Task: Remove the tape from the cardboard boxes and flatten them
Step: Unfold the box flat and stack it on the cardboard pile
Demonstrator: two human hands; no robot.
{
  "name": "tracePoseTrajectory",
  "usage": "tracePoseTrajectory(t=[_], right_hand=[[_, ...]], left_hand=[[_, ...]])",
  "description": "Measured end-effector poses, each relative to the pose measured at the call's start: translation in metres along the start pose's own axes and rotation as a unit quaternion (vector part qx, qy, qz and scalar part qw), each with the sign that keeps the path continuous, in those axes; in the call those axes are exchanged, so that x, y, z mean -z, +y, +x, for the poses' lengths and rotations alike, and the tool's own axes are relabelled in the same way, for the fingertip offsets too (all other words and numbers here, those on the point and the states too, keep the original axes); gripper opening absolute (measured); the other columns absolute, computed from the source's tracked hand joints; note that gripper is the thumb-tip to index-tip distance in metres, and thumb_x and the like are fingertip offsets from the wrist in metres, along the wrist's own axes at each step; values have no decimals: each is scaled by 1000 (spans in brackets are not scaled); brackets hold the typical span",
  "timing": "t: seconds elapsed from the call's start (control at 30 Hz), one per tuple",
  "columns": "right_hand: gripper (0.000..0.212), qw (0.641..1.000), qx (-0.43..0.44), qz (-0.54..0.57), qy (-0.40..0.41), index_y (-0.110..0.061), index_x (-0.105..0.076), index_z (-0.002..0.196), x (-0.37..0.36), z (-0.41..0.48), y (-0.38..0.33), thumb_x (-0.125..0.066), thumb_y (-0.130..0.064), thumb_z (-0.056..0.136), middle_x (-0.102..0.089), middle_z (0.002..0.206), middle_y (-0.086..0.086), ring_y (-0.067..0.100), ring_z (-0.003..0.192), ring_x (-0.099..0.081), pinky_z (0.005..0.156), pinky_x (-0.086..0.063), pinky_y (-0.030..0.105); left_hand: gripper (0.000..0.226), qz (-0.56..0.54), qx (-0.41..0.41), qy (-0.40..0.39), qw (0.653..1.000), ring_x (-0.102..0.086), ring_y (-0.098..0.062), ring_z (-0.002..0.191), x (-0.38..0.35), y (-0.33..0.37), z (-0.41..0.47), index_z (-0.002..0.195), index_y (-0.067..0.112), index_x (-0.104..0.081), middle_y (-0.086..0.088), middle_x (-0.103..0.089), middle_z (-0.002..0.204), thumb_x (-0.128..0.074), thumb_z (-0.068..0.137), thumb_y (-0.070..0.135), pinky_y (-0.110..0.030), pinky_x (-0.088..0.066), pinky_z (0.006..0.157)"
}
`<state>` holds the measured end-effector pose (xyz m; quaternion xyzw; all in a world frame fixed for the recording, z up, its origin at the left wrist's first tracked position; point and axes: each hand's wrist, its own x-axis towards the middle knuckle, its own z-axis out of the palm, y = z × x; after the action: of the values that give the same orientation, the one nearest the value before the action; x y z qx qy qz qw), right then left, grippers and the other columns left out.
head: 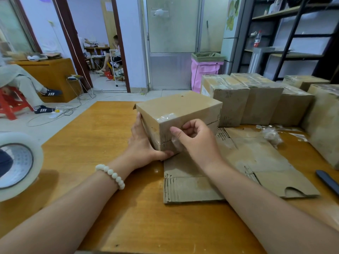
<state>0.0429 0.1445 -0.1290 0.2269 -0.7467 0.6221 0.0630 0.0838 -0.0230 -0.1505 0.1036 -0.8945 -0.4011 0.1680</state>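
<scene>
A small taped cardboard box (178, 108) sits in the middle of the wooden table (95, 134), partly on a flattened cardboard sheet (244, 167). My left hand (142, 143) holds the box's left side, thumb under its near corner. My right hand (195, 138) pinches a strip of clear tape (177, 143) on the near face of the box. More clear tape (167, 116) covers the box's top edge.
Several taped boxes (236, 96) stand in a row at the back right. A wad of peeled tape (271, 135) lies beyond the flat sheet. A big tape roll (17, 165) is at the left, a dark knife handle (328, 182) at the right edge. A person sits at far left.
</scene>
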Motion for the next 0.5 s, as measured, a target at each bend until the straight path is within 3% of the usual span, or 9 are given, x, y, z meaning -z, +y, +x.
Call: tracePoseTrajectory(t=[0.17, 0.33, 0.5], right_hand=[[17, 997, 77, -17, 1, -14, -57, 73, -1, 1, -1, -69, -16, 86, -54, 66, -8, -4, 58, -54, 56, -39, 8], [23, 991, 128, -46, -9, -23, -53, 70, 0, 5, 8, -66, -14, 87, -50, 76, -8, 18, 74, -52, 67, -43, 26], [23, 988, 150, -34, -9, -29, -52, 70, 2, 4, 5, -66, -20, 86, -54, 74, -11, 19, 73, -55, 67, -46, 31]], left_hand=[[161, 0, -2, 10, 1000, -8, -25, 146, -3, 1, 0, 146, 30, 30, -3, -3, 156, -70, 26, 73, -56, -13, 118], [161, -4, -9, 17, 1000, -4, -23, 147, -4, 1, 1, 142, 33, 35, -2, 0, 156, -70, 27, 74, -54, -12, 119], [155, -21, -22, 25, 999, -3, -23, 147, -3, -2, 0, 135, 43, 37, -1, 2, 157, -72, 30, 74, -55, -14, 119]])
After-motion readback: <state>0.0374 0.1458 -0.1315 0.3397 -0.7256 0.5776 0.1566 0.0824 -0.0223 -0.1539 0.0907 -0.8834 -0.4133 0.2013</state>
